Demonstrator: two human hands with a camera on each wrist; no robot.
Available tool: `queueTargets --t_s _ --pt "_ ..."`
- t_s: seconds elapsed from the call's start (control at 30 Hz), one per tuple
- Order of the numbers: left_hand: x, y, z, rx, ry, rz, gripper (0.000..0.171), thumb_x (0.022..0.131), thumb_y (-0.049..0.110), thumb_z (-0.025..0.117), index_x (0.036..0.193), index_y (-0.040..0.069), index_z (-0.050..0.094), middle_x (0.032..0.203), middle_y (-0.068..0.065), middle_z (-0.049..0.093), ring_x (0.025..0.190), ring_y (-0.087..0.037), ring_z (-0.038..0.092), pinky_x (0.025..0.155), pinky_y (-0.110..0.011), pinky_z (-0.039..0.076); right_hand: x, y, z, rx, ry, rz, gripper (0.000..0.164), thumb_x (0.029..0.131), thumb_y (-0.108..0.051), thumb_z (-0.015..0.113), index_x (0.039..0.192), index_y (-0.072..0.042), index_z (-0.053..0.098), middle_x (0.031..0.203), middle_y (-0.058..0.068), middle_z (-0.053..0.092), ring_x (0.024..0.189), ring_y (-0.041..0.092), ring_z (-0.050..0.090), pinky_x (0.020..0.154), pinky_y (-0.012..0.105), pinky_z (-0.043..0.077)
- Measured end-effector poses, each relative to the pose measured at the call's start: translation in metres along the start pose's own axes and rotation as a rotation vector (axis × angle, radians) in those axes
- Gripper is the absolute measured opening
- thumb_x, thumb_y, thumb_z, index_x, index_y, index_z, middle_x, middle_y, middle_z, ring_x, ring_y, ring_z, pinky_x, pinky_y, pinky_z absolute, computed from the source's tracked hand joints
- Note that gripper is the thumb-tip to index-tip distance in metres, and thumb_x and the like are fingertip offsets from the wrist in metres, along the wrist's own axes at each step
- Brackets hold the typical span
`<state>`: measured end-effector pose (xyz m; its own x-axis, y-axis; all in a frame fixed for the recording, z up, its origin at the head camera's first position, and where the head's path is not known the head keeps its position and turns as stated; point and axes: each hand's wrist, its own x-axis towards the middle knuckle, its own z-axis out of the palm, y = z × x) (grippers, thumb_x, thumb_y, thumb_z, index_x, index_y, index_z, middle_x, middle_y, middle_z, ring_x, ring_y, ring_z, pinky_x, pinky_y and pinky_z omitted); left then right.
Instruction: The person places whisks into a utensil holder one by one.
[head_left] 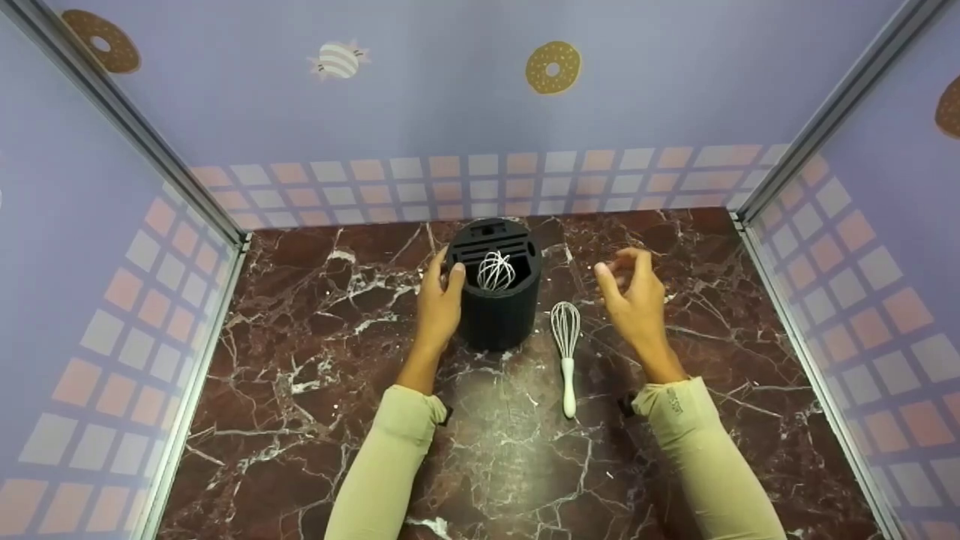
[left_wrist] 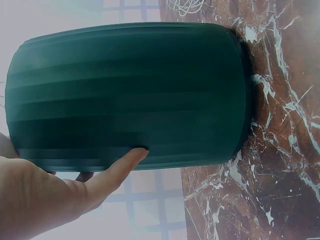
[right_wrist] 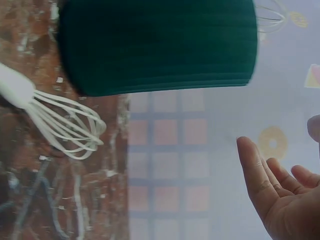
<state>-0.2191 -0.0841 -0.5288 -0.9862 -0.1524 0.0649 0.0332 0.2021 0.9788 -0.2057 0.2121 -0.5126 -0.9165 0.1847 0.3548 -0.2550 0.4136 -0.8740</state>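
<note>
A dark, ribbed utensil holder, greenish in the wrist views, stands upright on the marble-patterned surface. The wire head of one whisk sticks up from its large front compartment, with the rest hidden inside. My left hand grips the holder's left side near the top, thumb toward me and fingers around the far side. A second whisk, with a white handle, lies on the surface right of the holder, its wires pointing away from me. Beyond that whisk, my right hand hovers with loosely bent fingers and holds nothing.
Slots and smaller openings show in the holder's top behind the front compartment. A lilac back wall with printed doughnuts and checks rises behind, and side walls with metal corner rails close in left and right.
</note>
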Motion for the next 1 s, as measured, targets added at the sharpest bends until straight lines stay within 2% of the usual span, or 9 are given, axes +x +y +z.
queueTargets --t_s 0.13,0.23,0.37,0.57,0.8,1.0 --pt "0.001 -0.001 0.000 -0.004 0.000 0.000 0.052 0.106 0.036 0.052 0.155 0.020 0.044 0.154 -0.010 0.049 0.141 -0.029 0.050 0.116 -0.046 0.042 -0.007 0.015 0.002 0.013 -0.022 0.023 0.037 0.099 -0.022 0.069 0.124 0.000 0.052 0.098 0.012 0.066 0.072 0.025 0.069 0.052 0.027 0.058" --pt "0.001 -0.001 0.000 -0.007 -0.001 0.008 0.052 0.106 0.036 0.052 0.155 0.019 0.044 0.155 -0.010 0.048 0.142 -0.030 0.048 0.116 -0.047 0.041 -0.013 0.023 0.004 0.023 -0.050 0.043 0.040 0.097 -0.023 0.071 0.125 -0.001 0.051 0.099 0.014 0.066 0.073 0.031 0.070 0.052 0.030 0.059" --pt "0.001 0.000 0.000 -0.014 -0.003 0.022 0.053 0.106 0.035 0.053 0.155 0.017 0.044 0.154 -0.010 0.049 0.142 -0.028 0.048 0.117 -0.048 0.041 -0.021 0.035 0.006 0.034 -0.093 0.098 0.046 0.095 -0.021 0.074 0.129 -0.001 0.050 0.107 0.021 0.065 0.078 0.029 0.072 0.054 0.030 0.060" --pt "0.001 0.000 0.000 -0.004 0.005 0.013 0.052 0.106 0.035 0.052 0.154 0.018 0.045 0.153 -0.010 0.051 0.139 -0.026 0.051 0.116 -0.045 0.042 -0.033 0.051 0.010 -0.006 -0.158 0.178 0.055 0.090 -0.018 0.079 0.134 -0.004 0.049 0.117 0.020 0.063 0.084 0.032 0.072 0.056 0.034 0.061" --pt "0.001 0.000 0.000 -0.009 0.007 0.009 0.052 0.106 0.034 0.052 0.155 0.018 0.045 0.153 -0.011 0.049 0.142 -0.027 0.048 0.118 -0.045 0.040 -0.043 0.067 0.015 -0.151 -0.206 0.144 0.059 0.086 -0.019 0.082 0.134 -0.004 0.051 0.115 0.023 0.064 0.081 0.033 0.073 0.055 0.025 0.057" --pt "0.000 0.000 0.000 -0.003 0.001 0.002 0.052 0.106 0.035 0.052 0.154 0.019 0.045 0.153 -0.011 0.050 0.139 -0.027 0.052 0.115 -0.046 0.043 -0.053 0.078 0.020 -0.152 -0.265 0.187 0.067 0.084 -0.019 0.084 0.138 -0.005 0.048 0.120 0.026 0.064 0.078 0.034 0.074 0.052 0.027 0.057"
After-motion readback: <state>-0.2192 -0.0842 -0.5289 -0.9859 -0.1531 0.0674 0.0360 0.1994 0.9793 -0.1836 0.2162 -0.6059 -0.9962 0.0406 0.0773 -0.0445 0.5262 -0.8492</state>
